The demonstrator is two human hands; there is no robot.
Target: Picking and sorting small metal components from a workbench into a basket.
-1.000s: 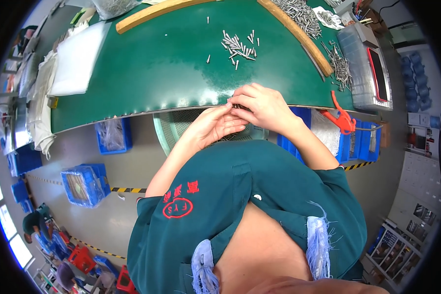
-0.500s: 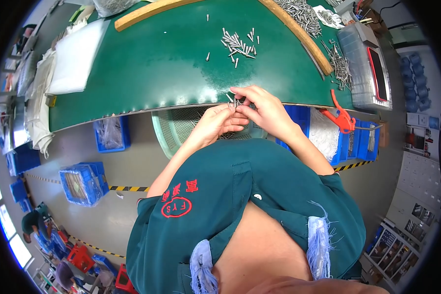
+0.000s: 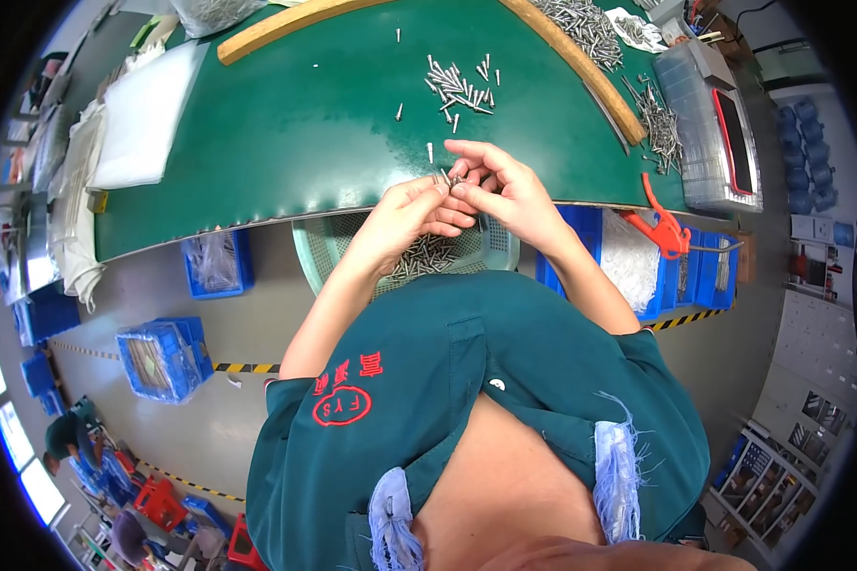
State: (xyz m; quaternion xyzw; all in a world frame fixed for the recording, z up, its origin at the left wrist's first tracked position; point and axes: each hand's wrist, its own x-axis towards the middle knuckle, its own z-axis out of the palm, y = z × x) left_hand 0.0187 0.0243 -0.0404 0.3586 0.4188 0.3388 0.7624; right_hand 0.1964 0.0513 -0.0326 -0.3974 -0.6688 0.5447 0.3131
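My left hand (image 3: 409, 219) and my right hand (image 3: 512, 195) meet over the near edge of the green table (image 3: 286, 133). Fingertips of both hands are pinched around a few small silver metal pins (image 3: 445, 177), thicker at one end. How many pins each hand has is hard to see. Just beyond my fingers one loose pin (image 3: 430, 152) stands or lies on the tabletop. Farther off is a scattered group of the same pins (image 3: 457, 90). Beneath my hands a pale green mesh basket (image 3: 307, 259) holds a heap of metal pins (image 3: 419, 259).
Wooden strips (image 3: 295, 29) bound the far work area, with a large pile of metal parts (image 3: 586, 38) past the right strip. A red-handled air gun (image 3: 665, 233) hangs by blue bins (image 3: 581, 228). A phone (image 3: 733, 143) rests on clear plastic boxes; white sheets (image 3: 148, 114) lie left.
One pin now sits on the table just beyond my fingers. My hands stay together, the left shifted slightly left, and more of the heap in the basket shows.
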